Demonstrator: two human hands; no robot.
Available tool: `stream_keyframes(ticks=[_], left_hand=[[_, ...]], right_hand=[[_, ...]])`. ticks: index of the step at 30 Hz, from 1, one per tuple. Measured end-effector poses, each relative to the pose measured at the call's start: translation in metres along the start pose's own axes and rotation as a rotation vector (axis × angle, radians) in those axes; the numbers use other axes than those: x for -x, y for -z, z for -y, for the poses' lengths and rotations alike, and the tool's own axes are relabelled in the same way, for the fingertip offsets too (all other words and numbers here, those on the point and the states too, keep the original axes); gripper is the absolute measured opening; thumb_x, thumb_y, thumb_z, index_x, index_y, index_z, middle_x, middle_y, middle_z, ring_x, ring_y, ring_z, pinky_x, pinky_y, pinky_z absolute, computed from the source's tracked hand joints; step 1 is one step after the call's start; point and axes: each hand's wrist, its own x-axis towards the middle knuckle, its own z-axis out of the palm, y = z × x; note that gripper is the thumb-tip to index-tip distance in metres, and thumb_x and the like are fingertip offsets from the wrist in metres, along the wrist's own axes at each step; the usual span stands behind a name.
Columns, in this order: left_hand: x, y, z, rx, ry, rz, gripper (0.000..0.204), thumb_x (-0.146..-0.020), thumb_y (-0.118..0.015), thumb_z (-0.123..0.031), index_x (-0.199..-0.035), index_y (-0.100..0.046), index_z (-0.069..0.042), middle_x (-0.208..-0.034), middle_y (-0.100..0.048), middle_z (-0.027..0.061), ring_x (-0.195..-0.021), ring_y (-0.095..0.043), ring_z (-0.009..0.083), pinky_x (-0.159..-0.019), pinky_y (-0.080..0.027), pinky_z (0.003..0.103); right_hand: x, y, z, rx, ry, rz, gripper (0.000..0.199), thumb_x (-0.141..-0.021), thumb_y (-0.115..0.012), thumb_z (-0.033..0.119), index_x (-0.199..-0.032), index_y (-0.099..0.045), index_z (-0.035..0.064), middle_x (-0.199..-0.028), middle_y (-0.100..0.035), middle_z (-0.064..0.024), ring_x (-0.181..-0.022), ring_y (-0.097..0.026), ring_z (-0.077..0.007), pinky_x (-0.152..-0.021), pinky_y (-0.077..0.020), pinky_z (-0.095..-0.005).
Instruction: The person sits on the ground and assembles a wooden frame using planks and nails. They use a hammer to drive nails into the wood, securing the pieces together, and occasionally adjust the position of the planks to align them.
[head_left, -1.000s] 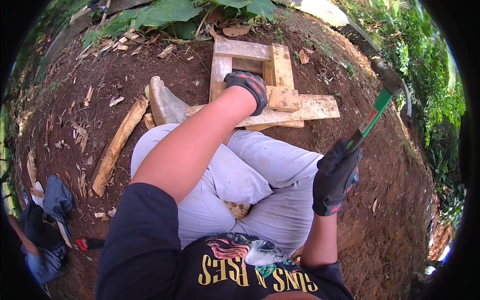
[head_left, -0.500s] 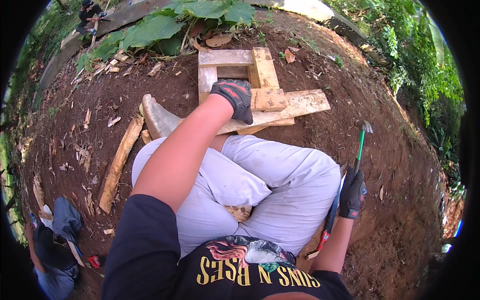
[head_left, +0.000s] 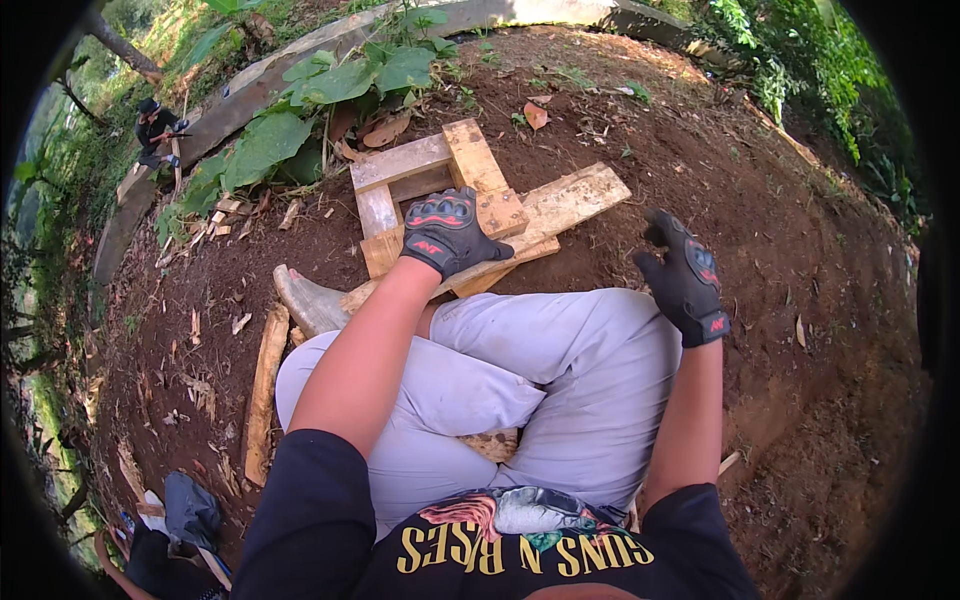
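The wooden frame looks rough and matt.

Two gloved hands; one wooden frame; two other people

Your left glove, mid-frame, and right glove, right of centre, are black with red accents. Your trousers are pale lavender-grey; your dark shirt carries yellow lettering and a pink, white and green print. The wooden frame is tan and greyish.
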Motion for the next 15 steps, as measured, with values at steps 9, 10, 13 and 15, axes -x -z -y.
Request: stream_keyframes(ticks=[9,10,13,15], left_hand=[[-0.011,-0.009,-0.006,-0.027,-0.027,-0.069,0.093,-0.071,-0.082,-0.077,-0.13,-0.072,-0.005,-0.125,-0.076,0.0199,-0.116,-0.074,0.0353,-0.099,-0.059,0.047],[-0.014,-0.01,0.0,-0.039,-0.017,-0.067,0.092,-0.071,-0.082,-0.077,-0.129,-0.073,-0.006,-0.125,-0.076,0.0193,-0.116,-0.074,0.0348,-0.098,-0.059,0.047],[-0.015,-0.008,-0.003,-0.043,-0.002,-0.03,0.091,-0.071,-0.081,-0.078,-0.126,-0.075,-0.006,-0.122,-0.078,0.017,-0.114,-0.075,0.0331,-0.096,-0.059,0.046],[-0.017,-0.005,-0.007,-0.034,0.001,-0.002,0.095,-0.071,-0.081,-0.079,-0.129,-0.072,-0.004,-0.125,-0.076,0.019,-0.116,-0.074,0.0342,-0.1,-0.058,0.047]], right_hand=[[-0.103,-0.123,0.013,0.434,0.452,0.149,0.078,-0.091,-0.069,0.016,-0.165,-0.046,0.0271,-0.168,-0.046,-0.0099,-0.157,-0.039,-0.0372,-0.127,-0.0325,-0.0581],[-0.113,-0.125,0.018,0.425,0.473,0.17,0.075,-0.092,-0.069,0.015,-0.163,-0.048,0.0267,-0.164,-0.049,-0.0095,-0.154,-0.042,-0.0368,-0.126,-0.0339,-0.0579],[-0.12,-0.125,0.026,0.419,0.508,0.167,0.066,-0.092,-0.069,0.014,-0.156,-0.056,0.0242,-0.147,-0.059,-0.0101,-0.142,-0.053,-0.0347,-0.121,-0.0387,-0.0568],[-0.115,-0.13,0.024,0.45,0.427,0.151,0.063,-0.091,-0.07,0.016,-0.153,-0.058,0.0234,-0.146,-0.06,-0.0114,-0.141,-0.054,-0.0345,-0.121,-0.0388,-0.0571]])
